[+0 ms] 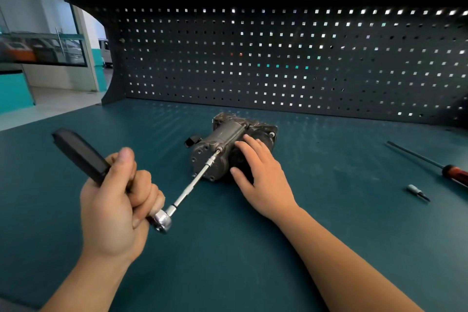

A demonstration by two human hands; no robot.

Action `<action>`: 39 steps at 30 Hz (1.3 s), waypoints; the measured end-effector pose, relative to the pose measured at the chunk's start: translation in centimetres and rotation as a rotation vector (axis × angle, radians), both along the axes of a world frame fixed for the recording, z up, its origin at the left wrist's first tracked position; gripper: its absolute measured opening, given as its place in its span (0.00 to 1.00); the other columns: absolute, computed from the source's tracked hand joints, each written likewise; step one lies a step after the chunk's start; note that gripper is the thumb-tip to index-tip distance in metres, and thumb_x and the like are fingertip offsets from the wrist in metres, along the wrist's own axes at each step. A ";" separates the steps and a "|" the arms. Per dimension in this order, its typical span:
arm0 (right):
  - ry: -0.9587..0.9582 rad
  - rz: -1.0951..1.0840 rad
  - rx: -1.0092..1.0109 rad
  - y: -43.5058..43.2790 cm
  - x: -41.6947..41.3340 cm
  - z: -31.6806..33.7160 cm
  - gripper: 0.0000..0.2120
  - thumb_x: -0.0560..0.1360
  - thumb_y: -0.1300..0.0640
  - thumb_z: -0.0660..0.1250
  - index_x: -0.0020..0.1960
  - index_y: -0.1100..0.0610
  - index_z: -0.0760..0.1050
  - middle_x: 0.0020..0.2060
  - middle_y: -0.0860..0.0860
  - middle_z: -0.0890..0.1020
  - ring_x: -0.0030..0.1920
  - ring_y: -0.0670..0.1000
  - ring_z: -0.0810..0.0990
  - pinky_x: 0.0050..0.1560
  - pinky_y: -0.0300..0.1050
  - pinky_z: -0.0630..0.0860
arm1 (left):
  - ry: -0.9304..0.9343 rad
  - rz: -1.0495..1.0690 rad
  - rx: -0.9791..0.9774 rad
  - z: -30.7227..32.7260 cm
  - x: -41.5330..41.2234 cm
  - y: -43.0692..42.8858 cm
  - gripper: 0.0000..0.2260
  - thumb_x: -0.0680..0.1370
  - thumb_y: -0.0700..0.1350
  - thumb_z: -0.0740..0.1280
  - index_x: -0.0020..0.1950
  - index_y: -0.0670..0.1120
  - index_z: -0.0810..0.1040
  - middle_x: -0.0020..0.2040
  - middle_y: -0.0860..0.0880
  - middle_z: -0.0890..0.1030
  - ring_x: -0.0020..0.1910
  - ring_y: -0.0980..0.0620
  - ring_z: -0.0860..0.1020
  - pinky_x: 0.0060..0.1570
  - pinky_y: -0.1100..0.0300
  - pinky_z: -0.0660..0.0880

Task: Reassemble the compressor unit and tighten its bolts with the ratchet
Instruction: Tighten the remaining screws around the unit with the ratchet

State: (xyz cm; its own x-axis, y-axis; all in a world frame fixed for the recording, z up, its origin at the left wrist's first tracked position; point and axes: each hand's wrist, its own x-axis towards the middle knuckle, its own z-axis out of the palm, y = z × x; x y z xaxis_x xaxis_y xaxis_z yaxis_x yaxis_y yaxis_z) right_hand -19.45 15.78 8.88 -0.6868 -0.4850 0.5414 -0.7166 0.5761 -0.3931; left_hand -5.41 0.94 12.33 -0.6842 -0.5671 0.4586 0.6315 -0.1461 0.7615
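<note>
The left hand (pixel 119 200) is wrapping a fully closed grip around the ratchet (pixel 78 152) handle, its extension bar (pixel 192 185) reaching onto a bolt (pixel 218 151) on the compressor (pixel 222 139), which is lying mid-bench (pixel 329 223). The right hand (pixel 258 172), fingers straight and gripping nothing, is pressing the casing. Tightening seems underway; the next move is probably calling for a handle swing while bracing.

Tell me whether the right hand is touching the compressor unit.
Touching: in the head view the right hand lies flat against the compressor unit.
</note>
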 end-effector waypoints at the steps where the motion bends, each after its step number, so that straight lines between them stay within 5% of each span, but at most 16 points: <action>1: -0.005 0.007 -0.014 -0.1 0.1 0.0 0.24 0.79 0.49 0.59 0.73 0.50 0.59 0.75 0.43 0.55 0.75 0.48 0.48 0.72 0.54 0.55 | -0.013 0.002 0.030 0.0 -0.1 0.0 0.19 0.77 0.50 0.57 0.27 0.50 0.56 0.22 0.51 0.50 0.18 0.54 0.48 0.20 0.70 0.54; 8: -0.043 0.012 -0.060 -0.5 0.4 -0.3 0.26 0.77 0.49 0.62 0.73 0.50 0.59 0.75 0.42 0.53 0.75 0.46 0.45 0.72 0.48 0.55 | -0.045 -0.129 0.558 0.2 -1.0 -1.8 0.20 0.79 0.50 0.59 0.28 0.50 0.63 0.19 0.56 0.55 0.14 0.56 0.55 0.17 0.68 0.56; 10: -0.042 0.013 -0.065 -0.5 0.4 -0.2 0.26 0.77 0.50 0.62 0.73 0.50 0.59 0.75 0.42 0.54 0.75 0.46 0.45 0.71 0.47 0.56 | -0.068 -0.106 0.513 0.2 -1.3 -2.1 0.19 0.79 0.49 0.59 0.29 0.49 0.61 0.19 0.56 0.55 0.15 0.56 0.55 0.18 0.68 0.56; 15: -0.037 0.007 -0.055 -0.6 0.5 -0.2 0.27 0.77 0.50 0.63 0.73 0.51 0.59 0.75 0.42 0.54 0.76 0.46 0.45 0.71 0.47 0.56 | 0.026 0.175 -0.119 0.8 -1.2 -0.3 0.17 0.76 0.44 0.61 0.28 0.52 0.64 0.18 0.58 0.59 0.16 0.59 0.56 0.21 0.69 0.57; 17: -0.040 0.005 -0.054 -0.6 0.5 -0.2 0.27 0.76 0.51 0.63 0.73 0.51 0.59 0.75 0.42 0.53 0.76 0.46 0.45 0.71 0.48 0.56 | 0.031 0.170 -0.184 1.1 -0.9 0.9 0.16 0.74 0.45 0.62 0.26 0.52 0.66 0.18 0.57 0.60 0.17 0.58 0.57 0.21 0.69 0.59; 23: -0.060 0.017 -0.059 -0.6 0.7 0.0 0.28 0.76 0.51 0.63 0.73 0.51 0.58 0.75 0.42 0.52 0.75 0.46 0.44 0.70 0.45 0.56 | -0.062 0.109 0.150 1.5 -0.7 2.1 0.18 0.81 0.47 0.58 0.33 0.49 0.58 0.18 0.56 0.56 0.16 0.57 0.54 0.20 0.70 0.59; 30: -0.056 0.021 -0.067 -0.7 0.7 0.0 0.29 0.76 0.50 0.64 0.74 0.51 0.58 0.75 0.42 0.53 0.75 0.46 0.44 0.69 0.39 0.53 | -0.151 -0.110 0.799 1.5 -1.6 -1.8 0.18 0.80 0.49 0.60 0.32 0.49 0.61 0.19 0.55 0.57 0.15 0.56 0.58 0.18 0.70 0.58; 33: -0.063 0.031 -0.062 -0.6 0.6 0.0 0.31 0.75 0.49 0.65 0.74 0.51 0.57 0.75 0.41 0.52 0.75 0.45 0.43 0.66 0.36 0.53 | -0.204 -0.099 0.814 1.2 -2.0 -2.3 0.17 0.80 0.48 0.59 0.32 0.49 0.60 0.18 0.56 0.57 0.14 0.57 0.58 0.19 0.71 0.58; 39: -0.045 0.031 -0.051 -0.6 0.5 -0.1 0.30 0.75 0.52 0.65 0.74 0.50 0.57 0.75 0.41 0.51 0.75 0.45 0.43 0.60 0.31 0.51 | -0.120 -0.018 0.532 2.1 -2.0 -1.1 0.16 0.80 0.47 0.58 0.33 0.49 0.61 0.19 0.56 0.56 0.16 0.57 0.55 0.18 0.69 0.59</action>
State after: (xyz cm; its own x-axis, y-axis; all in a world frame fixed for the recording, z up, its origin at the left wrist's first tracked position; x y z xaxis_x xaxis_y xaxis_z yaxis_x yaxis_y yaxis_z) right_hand -18.95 15.19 8.80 -0.6960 -0.4789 0.5350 -0.7149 0.5321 -0.4537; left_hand -7.39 -0.18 14.42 -0.7256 -0.6875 0.0300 0.5389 -0.5405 0.6461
